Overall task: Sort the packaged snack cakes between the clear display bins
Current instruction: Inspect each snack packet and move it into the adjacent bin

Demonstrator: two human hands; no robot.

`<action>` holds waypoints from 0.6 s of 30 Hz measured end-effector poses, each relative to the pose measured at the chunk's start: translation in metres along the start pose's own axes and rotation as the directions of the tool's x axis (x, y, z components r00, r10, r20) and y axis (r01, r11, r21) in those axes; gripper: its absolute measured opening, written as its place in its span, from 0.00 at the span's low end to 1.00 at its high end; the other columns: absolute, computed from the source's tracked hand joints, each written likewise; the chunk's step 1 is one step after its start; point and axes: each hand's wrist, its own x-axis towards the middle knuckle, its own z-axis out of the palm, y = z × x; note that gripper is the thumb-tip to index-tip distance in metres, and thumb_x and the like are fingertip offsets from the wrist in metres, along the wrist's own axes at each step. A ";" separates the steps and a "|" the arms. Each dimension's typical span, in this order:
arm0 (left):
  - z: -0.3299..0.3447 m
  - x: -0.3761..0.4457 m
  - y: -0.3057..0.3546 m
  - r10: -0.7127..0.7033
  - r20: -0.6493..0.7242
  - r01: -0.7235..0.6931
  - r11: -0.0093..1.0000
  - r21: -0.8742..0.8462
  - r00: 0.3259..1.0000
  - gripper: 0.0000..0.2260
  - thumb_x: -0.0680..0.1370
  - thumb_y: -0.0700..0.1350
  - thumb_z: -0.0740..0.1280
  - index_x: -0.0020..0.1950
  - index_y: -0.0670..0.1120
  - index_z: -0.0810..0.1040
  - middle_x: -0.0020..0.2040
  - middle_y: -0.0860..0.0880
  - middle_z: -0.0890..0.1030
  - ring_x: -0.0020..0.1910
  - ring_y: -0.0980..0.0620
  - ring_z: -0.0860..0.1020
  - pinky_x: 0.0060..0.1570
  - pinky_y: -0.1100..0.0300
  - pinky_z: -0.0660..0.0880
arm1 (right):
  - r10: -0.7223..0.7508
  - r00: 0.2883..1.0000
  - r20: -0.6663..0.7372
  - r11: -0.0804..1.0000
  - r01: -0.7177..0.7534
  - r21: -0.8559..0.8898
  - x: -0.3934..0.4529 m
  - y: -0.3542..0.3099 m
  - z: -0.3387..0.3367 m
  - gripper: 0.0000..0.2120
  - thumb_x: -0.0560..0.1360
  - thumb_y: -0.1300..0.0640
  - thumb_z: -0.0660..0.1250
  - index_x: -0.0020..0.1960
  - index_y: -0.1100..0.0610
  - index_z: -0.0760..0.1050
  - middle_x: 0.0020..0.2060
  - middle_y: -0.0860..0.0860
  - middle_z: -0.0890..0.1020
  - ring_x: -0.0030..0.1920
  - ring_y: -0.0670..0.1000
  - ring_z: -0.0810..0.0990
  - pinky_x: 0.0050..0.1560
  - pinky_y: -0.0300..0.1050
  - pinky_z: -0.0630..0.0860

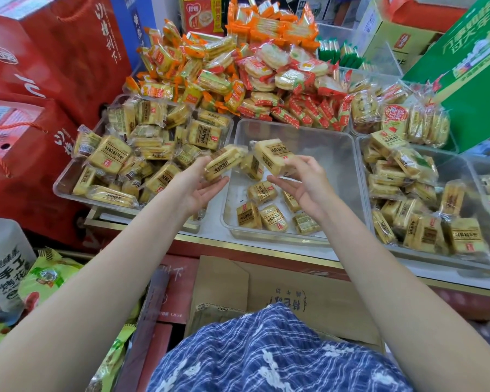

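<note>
Three clear bins stand side by side. The left bin (65,183) is heaped with yellow snack cake packs. The middle bin (309,131) holds only several packs on its floor. The right bin (364,171) is well filled. My left hand (203,185), palm up, holds one yellow pack (224,162) over the gap between the left and middle bins. My right hand (303,179) grips another yellow pack (273,155) above the middle bin; a further pack (251,166) hangs just below it.
Behind the bins lie piles of orange packs (187,66) and red rice-cracker packs (289,80). Red gift boxes (40,52) stand at left, a green box (470,75) at right. A cardboard carton (280,290) sits below the counter edge.
</note>
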 end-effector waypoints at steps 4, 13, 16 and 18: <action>0.003 0.002 -0.003 0.047 0.014 -0.048 0.993 0.110 0.999 0.11 0.78 0.43 0.67 0.55 0.38 0.71 0.52 0.38 0.77 0.47 0.45 0.80 0.39 0.57 0.82 | -0.048 0.999 0.018 0.991 0.050 -0.123 0.005 0.003 -0.005 0.08 0.76 0.64 0.66 0.53 0.58 0.70 0.42 0.56 0.82 0.36 0.52 0.82 0.40 0.42 0.81; 0.020 0.030 -0.042 0.415 0.434 -0.518 0.111 0.848 0.800 0.04 0.76 0.37 0.68 0.43 0.44 0.76 0.52 0.47 0.79 0.51 0.50 0.78 0.45 0.63 0.73 | -0.366 0.923 0.118 0.262 0.224 -0.939 0.026 0.040 -0.057 0.19 0.71 0.73 0.61 0.54 0.54 0.78 0.52 0.51 0.73 0.50 0.51 0.71 0.48 0.39 0.66; 0.022 0.038 -0.049 0.404 0.463 -0.515 0.025 0.857 0.789 0.10 0.77 0.31 0.61 0.46 0.43 0.79 0.56 0.43 0.78 0.57 0.47 0.77 0.57 0.55 0.73 | -0.335 0.933 0.129 0.242 0.218 -0.946 0.030 0.055 -0.069 0.17 0.72 0.74 0.58 0.52 0.59 0.78 0.55 0.54 0.74 0.54 0.56 0.73 0.55 0.43 0.69; 0.017 0.041 -0.047 0.447 0.455 -0.517 0.020 0.856 0.770 0.11 0.77 0.31 0.60 0.49 0.41 0.80 0.57 0.43 0.77 0.56 0.47 0.76 0.58 0.55 0.72 | -0.339 0.933 0.118 0.302 0.227 -0.926 0.033 0.057 -0.069 0.13 0.74 0.73 0.59 0.51 0.62 0.78 0.56 0.56 0.72 0.55 0.56 0.74 0.58 0.43 0.71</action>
